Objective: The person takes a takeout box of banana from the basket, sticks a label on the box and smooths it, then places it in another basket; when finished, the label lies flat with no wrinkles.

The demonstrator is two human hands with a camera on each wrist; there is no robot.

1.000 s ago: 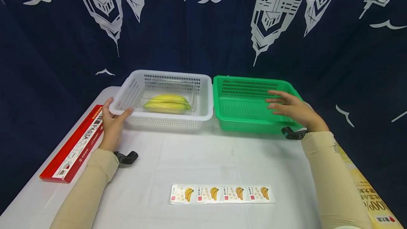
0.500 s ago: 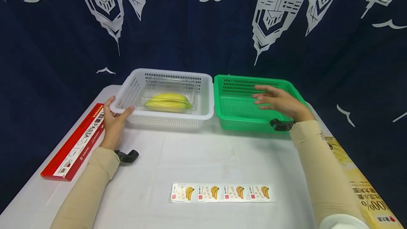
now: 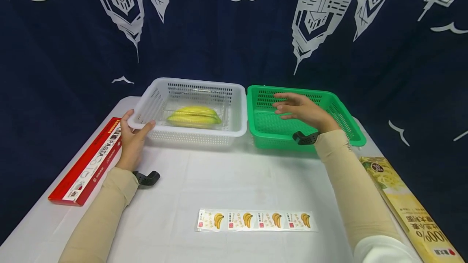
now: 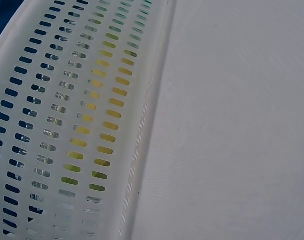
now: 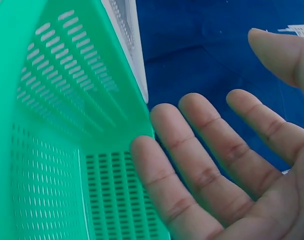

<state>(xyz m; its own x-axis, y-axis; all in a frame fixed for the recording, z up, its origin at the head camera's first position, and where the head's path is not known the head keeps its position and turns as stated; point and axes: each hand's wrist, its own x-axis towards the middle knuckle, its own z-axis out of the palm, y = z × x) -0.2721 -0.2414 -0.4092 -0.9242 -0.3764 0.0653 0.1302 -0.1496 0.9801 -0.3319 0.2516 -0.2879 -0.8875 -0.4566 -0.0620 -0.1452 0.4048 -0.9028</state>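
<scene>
My left hand (image 3: 132, 145) holds the white plastic basket (image 3: 193, 132) by its front left corner, thumb at the front rim and fingers along the left side. Inside lies a clear plastic box (image 3: 210, 97) with yellow-green bananas (image 3: 193, 116); in the left wrist view their yellow shows through slots in the basket's wall (image 4: 137, 95). Over the green basket (image 3: 281, 138), which stands right beside the white one, hovers my right hand (image 3: 303, 111). Its fingers (image 5: 204, 150) are spread and loosely extended, with nothing in them, in the right wrist view.
A strip of banana-printed labels (image 3: 256, 220) lies near the front of the white table (image 3: 226, 177). To the left is a red pasta box (image 3: 87, 165), to the right a yellow package (image 3: 409, 206). Behind hangs a dark blue curtain (image 3: 219, 44).
My right hand has moved left across the green basket, uncovering its right end and more of the yellow package. The left hand keeps its hold on the white basket.
</scene>
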